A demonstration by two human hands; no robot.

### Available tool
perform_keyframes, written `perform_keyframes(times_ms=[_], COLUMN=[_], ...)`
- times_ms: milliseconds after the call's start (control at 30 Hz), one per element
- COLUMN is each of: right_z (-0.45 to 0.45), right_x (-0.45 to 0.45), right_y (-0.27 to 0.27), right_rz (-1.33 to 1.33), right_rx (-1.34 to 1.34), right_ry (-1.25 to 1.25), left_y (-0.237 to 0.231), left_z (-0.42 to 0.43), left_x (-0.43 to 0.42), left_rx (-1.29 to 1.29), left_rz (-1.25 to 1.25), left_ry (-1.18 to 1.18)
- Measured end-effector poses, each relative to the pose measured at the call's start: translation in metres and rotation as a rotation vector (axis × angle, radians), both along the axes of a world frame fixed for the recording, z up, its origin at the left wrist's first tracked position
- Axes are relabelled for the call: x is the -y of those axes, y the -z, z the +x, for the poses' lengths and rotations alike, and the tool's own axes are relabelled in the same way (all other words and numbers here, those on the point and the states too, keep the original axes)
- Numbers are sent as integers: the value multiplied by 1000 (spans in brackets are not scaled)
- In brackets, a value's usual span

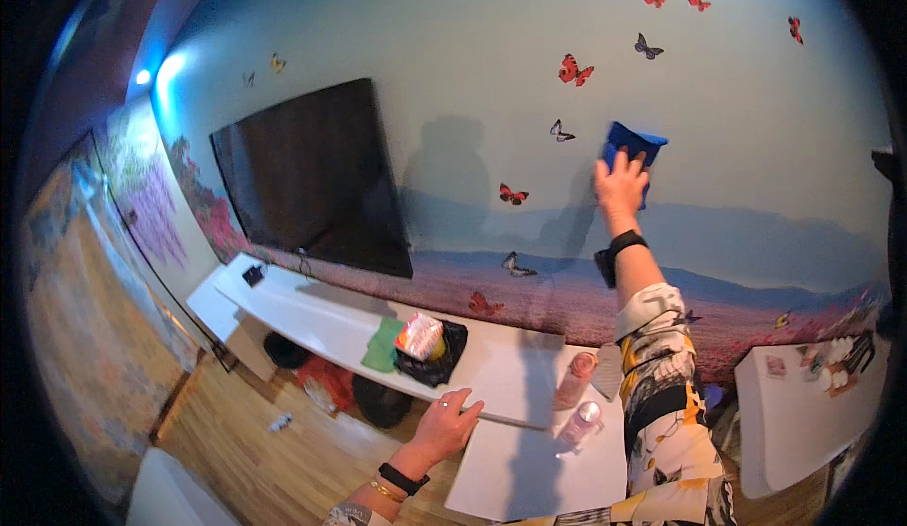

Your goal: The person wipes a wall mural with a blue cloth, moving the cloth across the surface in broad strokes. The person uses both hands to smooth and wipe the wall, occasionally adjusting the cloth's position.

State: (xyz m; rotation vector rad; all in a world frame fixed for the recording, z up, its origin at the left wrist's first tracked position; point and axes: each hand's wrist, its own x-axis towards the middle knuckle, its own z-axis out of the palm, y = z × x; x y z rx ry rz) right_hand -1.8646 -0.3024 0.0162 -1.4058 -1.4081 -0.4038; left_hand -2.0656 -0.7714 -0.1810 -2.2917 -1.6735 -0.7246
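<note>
My right hand (pixel 621 184), on an outstretched arm, presses a blue cloth (pixel 631 138) to the mural wall (pixel 468 73). The cloth's upper corner sticks out past my fingers. Red and dark butterfly pictures (pixel 575 70) dot the wall around it. Lower down, my left hand (pixel 448 427) is at the front edge of a long white cabinet (pixel 496 384), holding nothing, fingers apart. Whether it touches the edge I cannot tell. Just beyond it lie a black plastic bag (pixel 453 352), a printed packet (pixel 419 336) and a green cloth (pixel 383 345).
A large black television (pixel 312 179) hangs left of my reach. Two pink bottles (pixel 575 377) stand below my right arm. To the right is a white table (pixel 786 413) with small items. Black and red bags (pixel 379 402) sit under the cabinet. A white surface (pixel 170 494) curves in at lower left.
</note>
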Motion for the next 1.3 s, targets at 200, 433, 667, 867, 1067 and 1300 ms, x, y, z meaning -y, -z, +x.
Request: perform_keyframes(times_ms=[200, 433, 667, 867, 1067, 1300], right_z=[-48, -29, -39, -89, -139, -154], right_x=[24, 7, 1, -11, 5, 0], right_y=[45, 2, 11, 25, 52, 37], right_rz=[208, 278, 306, 413, 445, 629], right_rx=[228, 338, 292, 161, 85, -610], right_ry=[-198, -192, 27, 270, -138, -207], left_y=[-62, -151, -219, -202, -198, -200], left_z=[-62, -128, -169, -201, -197, -209], left_x=[-114, -277, -417, -472, -475, -472], left_rx=[-66, -275, -417, -470, -389, -365], left_rz=[38, 307, 713, 845, 862, 872], left_ry=[139, 179, 42, 122, 184, 218])
